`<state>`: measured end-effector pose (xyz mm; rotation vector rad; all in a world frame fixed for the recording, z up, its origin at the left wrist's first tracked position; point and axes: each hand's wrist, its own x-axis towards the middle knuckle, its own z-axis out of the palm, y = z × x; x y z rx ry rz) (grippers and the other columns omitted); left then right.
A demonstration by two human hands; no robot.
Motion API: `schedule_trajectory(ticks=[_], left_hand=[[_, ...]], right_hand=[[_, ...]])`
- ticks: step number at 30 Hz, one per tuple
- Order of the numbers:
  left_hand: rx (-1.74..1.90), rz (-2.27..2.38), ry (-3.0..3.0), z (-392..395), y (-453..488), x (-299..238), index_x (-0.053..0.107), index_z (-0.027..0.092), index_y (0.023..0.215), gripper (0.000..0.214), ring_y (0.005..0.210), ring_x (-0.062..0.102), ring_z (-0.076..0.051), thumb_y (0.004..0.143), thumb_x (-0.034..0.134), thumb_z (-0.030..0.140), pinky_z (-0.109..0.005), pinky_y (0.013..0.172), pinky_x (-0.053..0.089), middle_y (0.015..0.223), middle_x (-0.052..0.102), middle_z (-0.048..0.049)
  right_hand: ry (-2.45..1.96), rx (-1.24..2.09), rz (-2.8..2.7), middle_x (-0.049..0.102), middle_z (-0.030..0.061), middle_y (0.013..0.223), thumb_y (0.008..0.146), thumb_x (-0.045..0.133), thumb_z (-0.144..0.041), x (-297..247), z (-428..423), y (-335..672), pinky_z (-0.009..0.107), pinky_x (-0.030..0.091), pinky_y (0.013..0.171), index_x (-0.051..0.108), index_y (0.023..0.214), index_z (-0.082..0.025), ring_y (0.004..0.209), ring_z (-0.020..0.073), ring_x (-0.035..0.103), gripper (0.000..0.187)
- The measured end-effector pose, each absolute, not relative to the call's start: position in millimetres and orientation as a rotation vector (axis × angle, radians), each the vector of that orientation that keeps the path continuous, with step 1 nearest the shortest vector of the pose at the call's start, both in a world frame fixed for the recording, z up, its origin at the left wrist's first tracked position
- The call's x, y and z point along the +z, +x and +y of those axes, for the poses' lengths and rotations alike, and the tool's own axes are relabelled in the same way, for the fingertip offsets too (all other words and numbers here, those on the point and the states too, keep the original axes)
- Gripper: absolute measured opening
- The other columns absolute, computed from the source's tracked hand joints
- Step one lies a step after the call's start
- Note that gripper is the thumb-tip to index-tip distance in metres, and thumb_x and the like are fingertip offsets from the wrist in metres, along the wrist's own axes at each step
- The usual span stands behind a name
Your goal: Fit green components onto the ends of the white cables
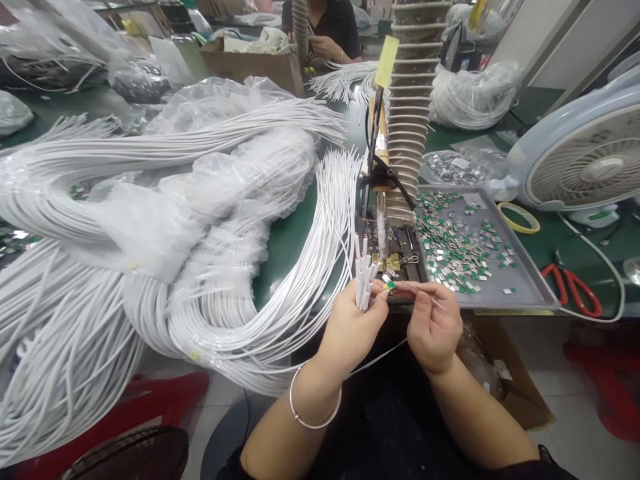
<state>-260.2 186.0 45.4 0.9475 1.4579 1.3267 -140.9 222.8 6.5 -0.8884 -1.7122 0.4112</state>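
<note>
My left hand (353, 327) is closed around a bunch of white cable ends (364, 277) that stick upward, with a thin silver bangle on the wrist. Its thumb and forefinger also pinch a small green connector piece (389, 285). My right hand (433, 320) is closed in a pinch beside it, holding a thin wire (425, 297) at the same small piece. Both hands meet just in front of the soldering jig (387, 257) at the table's near edge. The cables run left into large white loops (280, 300).
A grey metal tray (525, 283) of several small green parts lies right of the jig. Red-handled scissors (570, 287), a tape roll (519, 217) and a white fan (585, 157) are further right. Bagged cable bundles (165, 200) fill the left. Another person (333, 30) sits opposite.
</note>
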Motion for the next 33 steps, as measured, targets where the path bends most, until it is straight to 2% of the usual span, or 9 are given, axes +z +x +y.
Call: schedule_trajectory(ticks=[11,27,33], left_hand=[[1.269,1.644,1.039,191,-261,46,0.057,0.015,0.082,0.012,0.079,0.059,-0.020,0.078,0.052,0.025,-0.033,0.075,0.045,0.083,0.063,-0.0067],[1.329,1.692,1.053,192,-264,50,0.051,0.017,0.072,0.010,0.084,0.059,-0.020,0.078,0.052,0.025,-0.033,0.074,0.044,0.084,0.063,-0.0067],[1.344,1.693,1.068,192,-265,54,0.054,0.017,0.076,0.007,0.084,0.059,-0.020,0.079,0.052,0.024,-0.033,0.074,0.044,0.085,0.062,-0.0058]], right_hand=[[-0.766,0.467,-1.760,0.067,0.0051,0.091,0.084,0.048,-0.008,8,228,-145,0.033,0.057,0.074,0.057,0.093,-0.021,0.088,0.0175,0.066,0.018],[-0.723,0.454,-1.790,0.067,0.0058,0.091,0.084,0.047,-0.007,14,234,-149,0.034,0.057,0.076,0.056,0.093,-0.021,0.090,0.0180,0.065,0.019],[-0.720,0.437,-1.794,0.067,0.0057,0.091,0.085,0.047,-0.008,17,233,-151,0.035,0.056,0.076,0.057,0.093,-0.021,0.089,0.0182,0.065,0.018]])
